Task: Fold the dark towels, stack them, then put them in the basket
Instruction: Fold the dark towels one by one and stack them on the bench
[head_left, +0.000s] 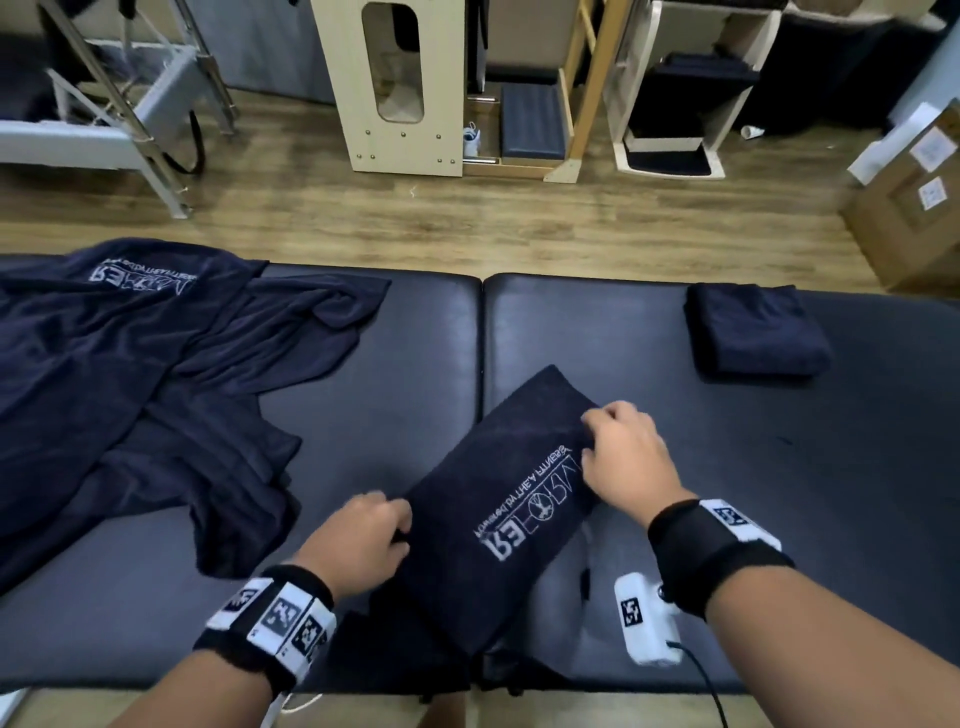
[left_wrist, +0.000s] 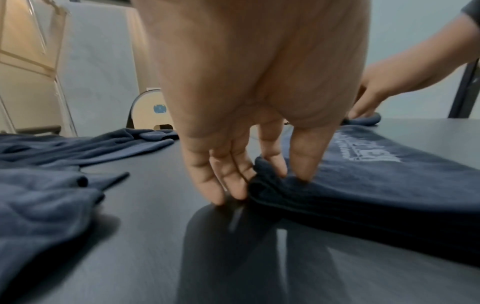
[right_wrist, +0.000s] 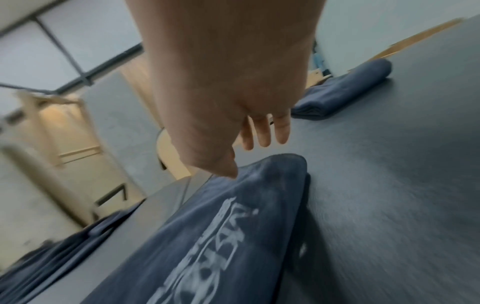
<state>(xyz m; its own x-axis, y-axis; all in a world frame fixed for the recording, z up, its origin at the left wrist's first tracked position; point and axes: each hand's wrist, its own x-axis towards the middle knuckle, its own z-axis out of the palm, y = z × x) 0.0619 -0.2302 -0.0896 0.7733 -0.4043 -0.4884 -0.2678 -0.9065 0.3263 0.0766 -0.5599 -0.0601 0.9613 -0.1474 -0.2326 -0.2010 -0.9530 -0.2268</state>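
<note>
While the left hand (head_left: 363, 535) pinches its left edge and the right hand (head_left: 623, 457) rests loose-fingered on top, the logo towel (head_left: 498, 499) lies mid-bench near the front edge — soft, limp, light; best gripped at corners.

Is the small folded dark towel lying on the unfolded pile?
No, the small folded dark towel lies alone on the black padded table, far from the unfolded pile.

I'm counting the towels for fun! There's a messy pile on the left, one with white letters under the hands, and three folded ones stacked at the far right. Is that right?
Almost. At the far right the head view shows just one folded towel, not three. The messy pile does lie on the left, and both hands are on the lettered towel.
</note>
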